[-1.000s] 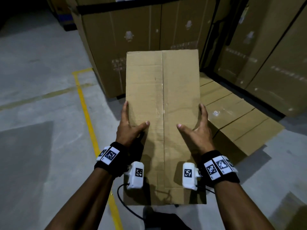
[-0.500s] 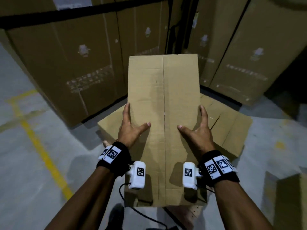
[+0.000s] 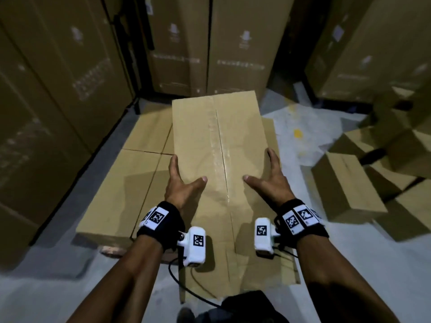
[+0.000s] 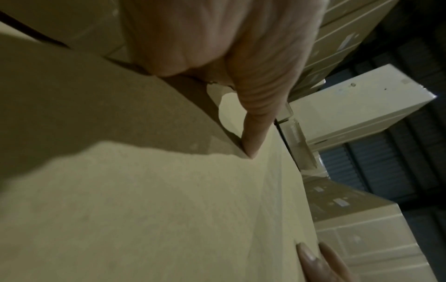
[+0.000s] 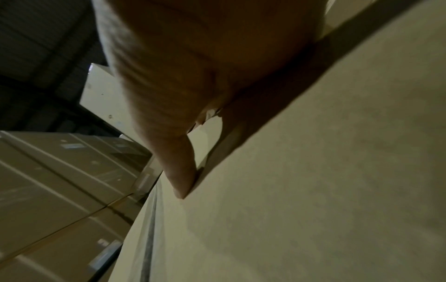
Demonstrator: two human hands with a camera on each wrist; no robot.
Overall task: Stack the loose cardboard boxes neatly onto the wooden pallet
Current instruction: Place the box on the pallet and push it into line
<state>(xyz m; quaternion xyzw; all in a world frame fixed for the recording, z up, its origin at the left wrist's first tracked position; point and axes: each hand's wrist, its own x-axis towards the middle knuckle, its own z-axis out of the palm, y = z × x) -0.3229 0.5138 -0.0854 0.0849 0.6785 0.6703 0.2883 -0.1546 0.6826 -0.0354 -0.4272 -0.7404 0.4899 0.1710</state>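
A pale grey concrete floor [image 3: 53, 271], mottled and scuffed, is seen across the head view, with a small yellow paint mark [image 3: 297, 132] on it to the right. A low layer of flat brown cardboard boxes [image 3: 130, 183] is laid near the middle; a strip of reddish wood [image 3: 112, 249] shows under its near edge. Tall brown cardboard cartons [image 3: 58, 94] with faint white print are stood along the left and far sides. A loose heap of smaller brown cardboard boxes [image 3: 345, 187] is lying on the floor to the right.
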